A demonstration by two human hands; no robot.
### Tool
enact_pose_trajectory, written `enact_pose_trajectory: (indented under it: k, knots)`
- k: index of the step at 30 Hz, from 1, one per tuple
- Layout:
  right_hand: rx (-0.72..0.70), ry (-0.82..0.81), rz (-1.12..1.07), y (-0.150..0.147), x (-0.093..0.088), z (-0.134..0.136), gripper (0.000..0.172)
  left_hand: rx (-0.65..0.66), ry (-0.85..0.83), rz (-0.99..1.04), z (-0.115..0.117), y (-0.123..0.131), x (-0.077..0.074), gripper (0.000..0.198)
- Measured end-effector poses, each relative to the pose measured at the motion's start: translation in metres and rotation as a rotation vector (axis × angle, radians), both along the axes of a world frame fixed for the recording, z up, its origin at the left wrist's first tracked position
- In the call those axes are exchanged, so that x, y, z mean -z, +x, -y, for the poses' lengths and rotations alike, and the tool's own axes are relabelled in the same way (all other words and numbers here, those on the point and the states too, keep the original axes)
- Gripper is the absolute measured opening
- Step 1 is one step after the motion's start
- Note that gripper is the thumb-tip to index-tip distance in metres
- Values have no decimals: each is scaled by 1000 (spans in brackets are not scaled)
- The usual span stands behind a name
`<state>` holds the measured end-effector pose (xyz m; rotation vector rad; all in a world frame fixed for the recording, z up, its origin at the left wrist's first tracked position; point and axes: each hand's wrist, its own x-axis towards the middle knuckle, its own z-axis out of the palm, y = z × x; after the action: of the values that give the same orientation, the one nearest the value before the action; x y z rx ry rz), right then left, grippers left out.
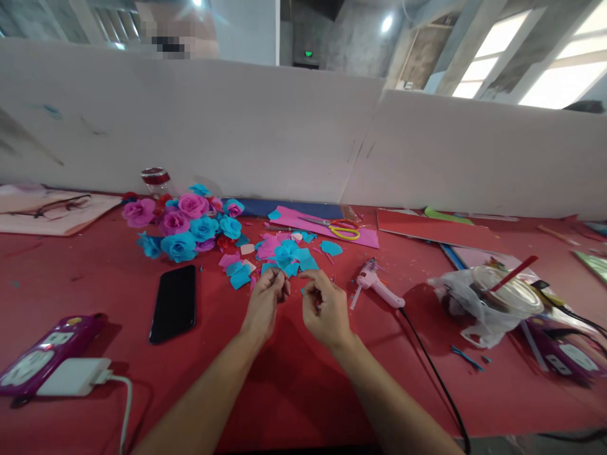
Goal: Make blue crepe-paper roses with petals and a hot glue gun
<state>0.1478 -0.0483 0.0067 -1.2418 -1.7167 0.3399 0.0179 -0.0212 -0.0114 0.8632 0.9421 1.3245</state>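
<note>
My left hand (265, 300) and my right hand (325, 306) hover close together over the red table (303, 385), both with fingers pinched. The left fingertips pinch something small that I cannot make out. The right hand pinches a small piece, with a bit of red showing under its fingers. Just beyond my hands lies a scatter of blue and pink paper pieces (284, 256). Finished pink and blue paper roses (183, 224) are piled at the back left.
A black phone (174, 303) lies left of my hands. A pink glue gun (377, 284) with a black cord lies to the right. Scissors (339, 229) rest on pink paper. A purple power strip (45, 354) with a white charger sits front left; a bagged plastic cup (502, 297) at right.
</note>
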Motion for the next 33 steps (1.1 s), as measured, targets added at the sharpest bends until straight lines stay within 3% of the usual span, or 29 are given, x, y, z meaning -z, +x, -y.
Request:
enact_pose_trajectory:
  k: [4,9,15,21,23,26,29,33]
  knots:
    - [26,34,-99,5,-2,-2,26,-19,-42,67,-2,0,1,22]
    - [-219,-78,-43,1,-1,-8,45,33,13,130,-2,1,4,18]
    - [-44,-139,-90,1,4,-12,44,27,0,137,-1,3,-1,23]
    - [75,-14,-151,0,0,-1,11,0,-157,287,-1,0,-3,28]
    - [110,-18,-159,0,1,-2,4,0,-121,253,-3,-2,-1,24]
    - [129,-97,-106,6,4,-9,21,-36,30,129,-6,-4,3,17]
    - [102,-179,-77,12,7,-16,26,-95,126,12,-7,-4,5,11]
    - [-15,-166,-306,7,7,-15,17,-72,154,52,-5,-1,4,10]
